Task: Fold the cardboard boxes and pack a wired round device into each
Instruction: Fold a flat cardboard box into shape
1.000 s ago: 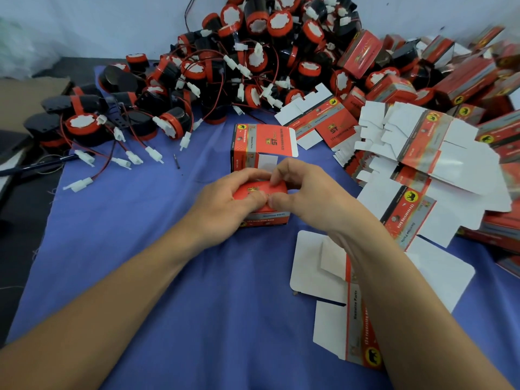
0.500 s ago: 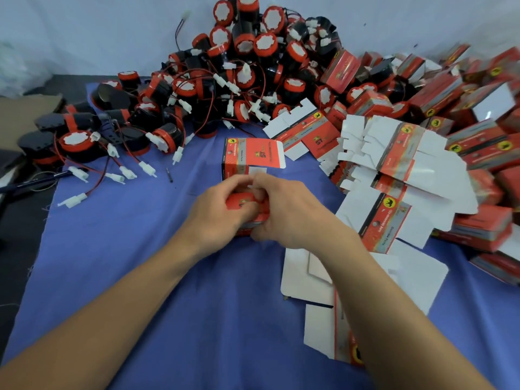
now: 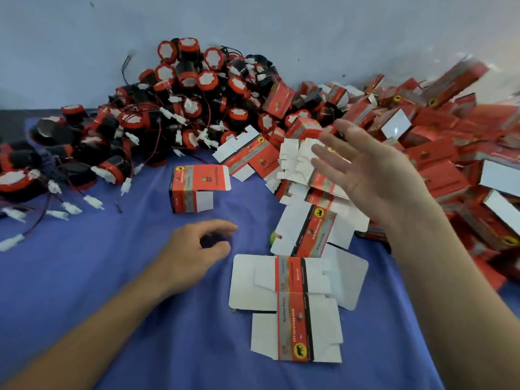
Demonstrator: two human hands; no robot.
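Note:
My left hand hovers just over the blue cloth with loosely curled fingers and holds nothing. My right hand is raised over the flat blanks, fingers spread and empty. A blurred red box is in the air at the upper right, above the heap of closed red boxes. An erected box with its lid flap open stands on the cloth beyond my left hand. Flat unfolded boxes lie in front of my right arm. The wired round devices are heaped at the back.
More flat blanks fan out under my right hand. Loose white connectors on red wires trail over the cloth at the left. A pale wall closes the back. A dark surface borders the cloth at the far left.
Both hands were closing a small red box at the centre; now both have let go. My right hand swung up and right, and a blurred box flies toward the right heap.

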